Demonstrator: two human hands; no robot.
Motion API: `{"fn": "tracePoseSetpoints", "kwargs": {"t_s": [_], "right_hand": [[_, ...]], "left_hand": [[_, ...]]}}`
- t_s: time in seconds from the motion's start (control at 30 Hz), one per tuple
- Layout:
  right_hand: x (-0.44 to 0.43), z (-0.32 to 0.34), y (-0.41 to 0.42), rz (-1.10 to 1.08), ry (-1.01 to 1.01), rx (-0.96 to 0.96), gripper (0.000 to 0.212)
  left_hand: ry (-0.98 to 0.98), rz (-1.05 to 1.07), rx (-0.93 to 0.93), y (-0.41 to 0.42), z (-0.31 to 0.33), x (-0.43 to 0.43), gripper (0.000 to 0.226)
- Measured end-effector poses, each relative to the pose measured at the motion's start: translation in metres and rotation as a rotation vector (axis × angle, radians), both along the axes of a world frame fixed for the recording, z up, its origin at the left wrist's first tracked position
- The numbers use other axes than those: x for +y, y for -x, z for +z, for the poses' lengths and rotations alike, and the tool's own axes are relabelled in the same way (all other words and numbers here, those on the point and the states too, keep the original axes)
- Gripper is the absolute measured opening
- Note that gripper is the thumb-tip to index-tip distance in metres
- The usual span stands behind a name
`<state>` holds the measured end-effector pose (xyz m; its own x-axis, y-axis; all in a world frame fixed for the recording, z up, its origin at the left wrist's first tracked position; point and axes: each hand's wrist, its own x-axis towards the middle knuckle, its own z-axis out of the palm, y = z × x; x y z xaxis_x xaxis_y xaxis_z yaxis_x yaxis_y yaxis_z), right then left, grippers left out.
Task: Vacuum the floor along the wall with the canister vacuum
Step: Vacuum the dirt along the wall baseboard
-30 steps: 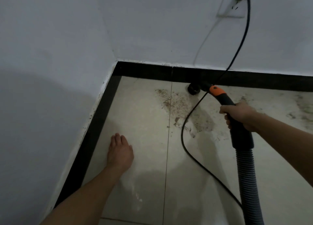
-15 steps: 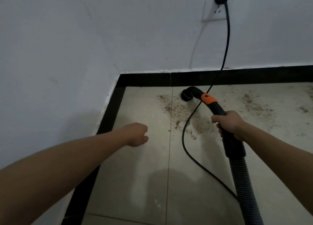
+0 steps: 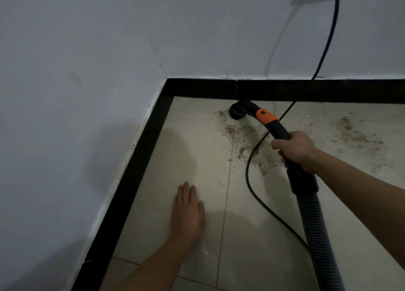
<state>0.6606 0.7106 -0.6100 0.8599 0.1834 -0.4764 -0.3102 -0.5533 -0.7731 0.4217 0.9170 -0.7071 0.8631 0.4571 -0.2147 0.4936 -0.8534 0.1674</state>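
We see the right hand wrapped round the black handle, just below its orange band. The nozzle sits on the floor against the black skirting of the far wall, at the edge of a dirt patch. The hose trails back from the handle. The left hand lies flat on the floor, fingers straight and together. A cord loops across the floor and up the wall.
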Motion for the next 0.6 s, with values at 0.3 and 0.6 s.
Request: {"fn": "tracePoseSetpoints", "kwargs": {"t_s": [0.3,0.6], "right_hand": [[0.035,-0.015,-0.016,0.045,0.052,-0.032,0.021],[0.056,0.007,-0.016,0.287,0.133,0.023,0.020]], "left_hand": [[-0.044,0.038,-0.117,0.008,-0.016,-0.008,0.061],[-0.048,0.025,-0.121,0.010,-0.015,-0.005,0.057]]}}
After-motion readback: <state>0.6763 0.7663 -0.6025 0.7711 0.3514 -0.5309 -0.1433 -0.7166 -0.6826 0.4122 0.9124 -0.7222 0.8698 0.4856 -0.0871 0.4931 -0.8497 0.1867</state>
